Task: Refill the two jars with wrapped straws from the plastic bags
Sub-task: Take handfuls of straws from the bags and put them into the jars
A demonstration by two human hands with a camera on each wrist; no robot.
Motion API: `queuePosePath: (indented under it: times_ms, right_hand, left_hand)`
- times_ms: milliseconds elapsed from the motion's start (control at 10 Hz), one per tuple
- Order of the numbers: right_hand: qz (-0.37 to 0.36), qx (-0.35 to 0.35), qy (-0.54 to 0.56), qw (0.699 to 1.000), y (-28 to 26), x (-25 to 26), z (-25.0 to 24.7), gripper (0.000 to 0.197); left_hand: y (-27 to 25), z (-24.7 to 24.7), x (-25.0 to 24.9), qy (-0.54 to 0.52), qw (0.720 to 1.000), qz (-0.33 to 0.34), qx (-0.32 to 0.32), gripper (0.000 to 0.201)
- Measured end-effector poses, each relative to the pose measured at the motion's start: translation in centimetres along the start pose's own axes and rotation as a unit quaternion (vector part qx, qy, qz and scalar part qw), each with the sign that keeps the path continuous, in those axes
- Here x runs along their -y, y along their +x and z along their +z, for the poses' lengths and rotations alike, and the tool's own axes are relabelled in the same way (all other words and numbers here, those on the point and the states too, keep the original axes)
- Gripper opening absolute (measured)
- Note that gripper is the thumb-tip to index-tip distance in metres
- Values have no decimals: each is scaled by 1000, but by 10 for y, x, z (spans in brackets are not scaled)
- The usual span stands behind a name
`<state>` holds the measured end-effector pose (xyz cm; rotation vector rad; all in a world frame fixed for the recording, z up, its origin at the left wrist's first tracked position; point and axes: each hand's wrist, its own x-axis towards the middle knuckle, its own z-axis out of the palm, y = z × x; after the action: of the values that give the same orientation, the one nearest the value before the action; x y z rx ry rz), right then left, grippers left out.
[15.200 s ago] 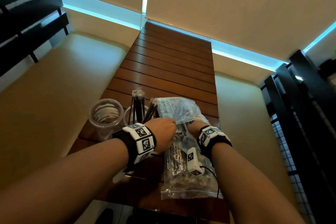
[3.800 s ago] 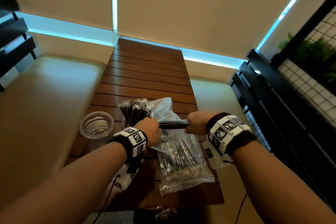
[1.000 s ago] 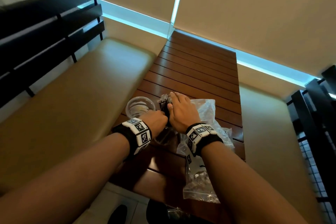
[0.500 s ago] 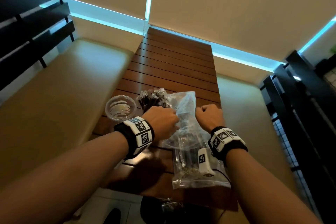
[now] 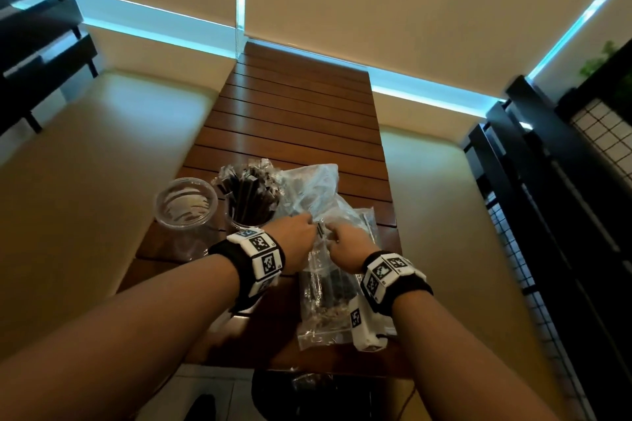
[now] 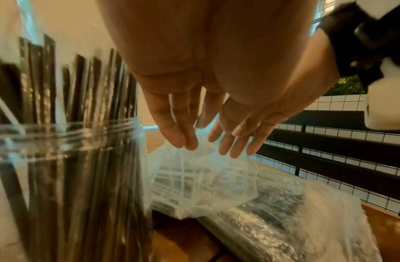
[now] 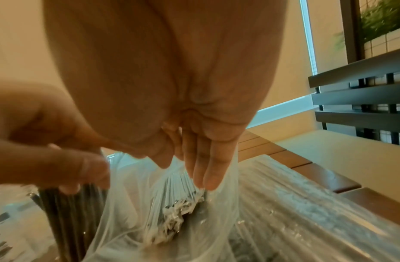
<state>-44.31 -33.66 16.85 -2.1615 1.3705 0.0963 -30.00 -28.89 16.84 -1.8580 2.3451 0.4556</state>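
Observation:
Two clear jars stand on the table's left: an empty jar (image 5: 186, 207) and a jar of black wrapped straws (image 5: 251, 202) (image 6: 71, 159). To their right an opened plastic bag (image 5: 314, 188) (image 6: 205, 186) (image 7: 131, 203) lies over a second bag of straws (image 5: 325, 301) (image 6: 295, 221). My left hand (image 5: 299, 239) (image 6: 181, 136) (image 7: 77, 170) pinches the upper bag's rim and lifts it. My right hand (image 5: 342, 246) (image 7: 201, 173) (image 6: 237, 141) has straight fingers inside the bag's mouth. Its fingertips touch the ends of the wrapped straws (image 7: 172, 216) in there.
The slatted wooden table (image 5: 294, 120) runs away from me between two padded benches (image 5: 85, 181) (image 5: 444, 215). A black rail with wire grid (image 5: 547, 215) stands on the right. The table's near edge lies just under my forearms.
One second ago both hands were at the straw jar. My left hand has taken the bag's rim, and my right hand has gone from a fist beside the bag to straight fingers inside it.

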Motion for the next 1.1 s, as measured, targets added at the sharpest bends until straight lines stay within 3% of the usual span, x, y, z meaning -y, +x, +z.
queuePosePath:
  times_ms: [200,400,700,1100]
  right_hand:
    - [32,-11,9,999,34,9,18,26]
    - [60,78,-61,993,64,22,36,33]
    - [73,137,-78,985,79,17,56,37]
    - [81,131,-26,988,89,8,76,37]
  left_hand:
    - [-10,-9,9,-39,999,15,-25,42]
    - [-31,-10,10,-64,997,8,-36,46]
    - [-43,-12,13,-55,997,24,-38,61]
    - [-40,-7,18,-45,996,36,-64,55]
